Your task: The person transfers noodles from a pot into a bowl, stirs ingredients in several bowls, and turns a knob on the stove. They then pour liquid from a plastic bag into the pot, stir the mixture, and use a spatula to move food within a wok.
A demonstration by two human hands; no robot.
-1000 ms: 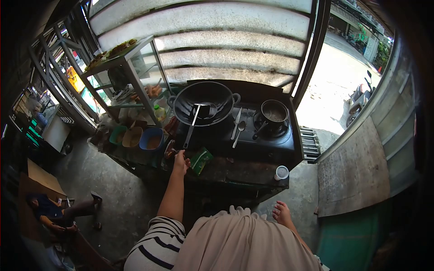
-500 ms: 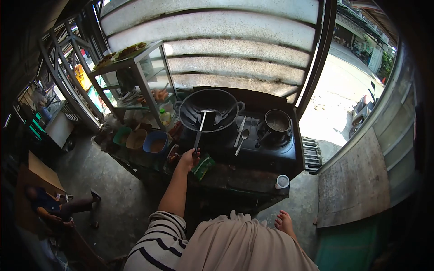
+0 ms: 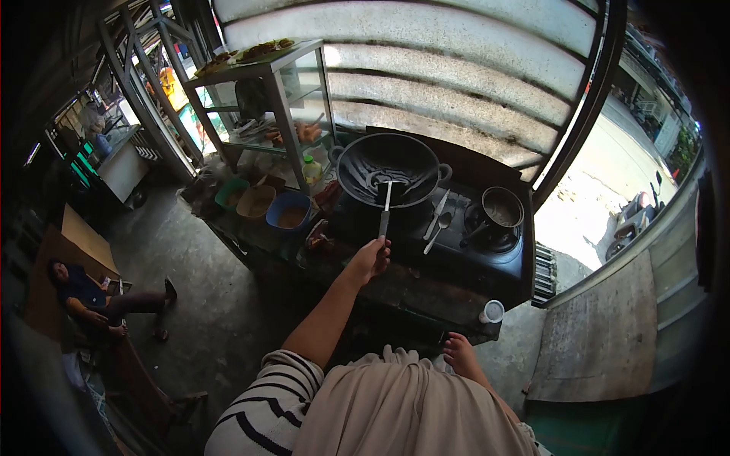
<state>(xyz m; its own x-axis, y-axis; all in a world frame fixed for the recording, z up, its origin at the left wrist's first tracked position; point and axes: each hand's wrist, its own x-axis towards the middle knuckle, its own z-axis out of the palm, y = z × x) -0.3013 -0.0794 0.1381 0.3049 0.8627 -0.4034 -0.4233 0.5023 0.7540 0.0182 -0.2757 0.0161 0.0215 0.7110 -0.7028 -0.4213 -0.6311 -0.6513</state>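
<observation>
My left hand [image 3: 370, 261] is closed round the grey handle of a spatula [image 3: 386, 207]. The spatula's dark blade rests inside a large black wok [image 3: 418, 167], which has dark, shiny liquid at the bottom. The wok sits on the left burner of a black stove [image 3: 464, 262]. A knife [image 3: 436, 215] and a spoon [image 3: 439, 229] lie between the burners. On the right burner stands a small pan [image 3: 503, 207]. My right hand [image 3: 458, 353] hangs in front of the counter, fingers loosely bent and apart, with nothing visible in it.
Left of the stove are a blue bowl [image 3: 290, 211], other bowls, a yellow bottle [image 3: 312, 170] and a glass cabinet [image 3: 277, 99] with food. A white cup [image 3: 493, 311] stands at the counter's right corner. A person [image 3: 91, 298] sits at the far left.
The view has swung, so the counter appears farther right. The spatula remains in my left hand, in the wok. The green packet beside that hand is no longer visible. My right hand has moved closer to the counter.
</observation>
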